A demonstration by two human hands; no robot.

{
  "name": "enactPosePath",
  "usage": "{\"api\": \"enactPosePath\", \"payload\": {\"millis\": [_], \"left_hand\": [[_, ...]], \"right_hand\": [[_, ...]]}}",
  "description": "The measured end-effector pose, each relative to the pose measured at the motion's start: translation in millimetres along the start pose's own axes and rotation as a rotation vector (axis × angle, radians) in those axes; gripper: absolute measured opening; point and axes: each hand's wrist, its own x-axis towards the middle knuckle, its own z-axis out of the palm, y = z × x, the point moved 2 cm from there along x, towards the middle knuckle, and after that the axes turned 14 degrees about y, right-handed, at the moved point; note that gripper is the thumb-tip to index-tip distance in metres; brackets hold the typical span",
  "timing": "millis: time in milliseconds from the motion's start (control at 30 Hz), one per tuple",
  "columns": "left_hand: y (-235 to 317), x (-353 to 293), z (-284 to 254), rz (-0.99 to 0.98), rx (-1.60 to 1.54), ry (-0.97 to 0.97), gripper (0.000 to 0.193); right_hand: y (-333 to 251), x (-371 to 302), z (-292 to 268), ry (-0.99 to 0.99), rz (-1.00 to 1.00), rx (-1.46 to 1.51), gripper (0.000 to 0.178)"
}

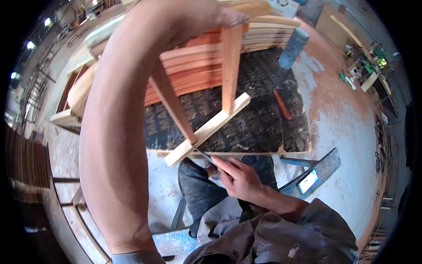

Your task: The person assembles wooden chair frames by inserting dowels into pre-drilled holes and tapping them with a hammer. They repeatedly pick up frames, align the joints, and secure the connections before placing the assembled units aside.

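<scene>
A wooden frame stands on the bench, with two uprights (pixel 231 70) joined to a pale crosspiece (pixel 215 125). My left arm arches over from the lower left, and my left hand (pixel 211 22) is closed on the frame's far upper end; most of its fingers are hidden. Lower down, my right hand (pixel 241 178) is wrapped round a thin, dark, blade-like tool (pixel 202 153). The tool's tip meets the crosspiece beside the foot of the left upright. Its exact kind is too small to make out.
Reddish boards (pixel 193 66) lie stacked behind the frame on the dark bench top (pixel 259 123). A red-orange strip-like tool (pixel 282 105) and a blue-grey cylinder (pixel 293 47) are at the right. A lit phone (pixel 307 181) rests on a blue-grey support beside my right arm.
</scene>
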Motion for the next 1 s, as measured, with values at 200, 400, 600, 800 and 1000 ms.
{"api": "enactPosePath", "payload": {"millis": [200, 400, 600, 800, 1000], "left_hand": [[7, -4, 10, -0.513, -0.317, 0.048, 0.071], [-2, -3, 22, -0.427, -0.288, 0.149, 0.081], [9, -2, 13, -0.480, -0.308, 0.143, 0.070], [36, -2, -4, -0.574, -0.327, 0.049, 0.063], [32, -6, -1, -0.623, -0.377, 0.048, 0.063]], "right_hand": [[73, -14, -99, 0.285, 0.059, -0.404, 0.057], [140, 71, -123, 0.292, -0.046, -0.714, 0.053], [194, 97, -121, 0.303, -0.073, -0.852, 0.056], [201, 48, -147, -0.002, 0.201, -1.068, 0.064], [121, 35, -172, 0.244, 0.460, -0.495, 0.057]]}}
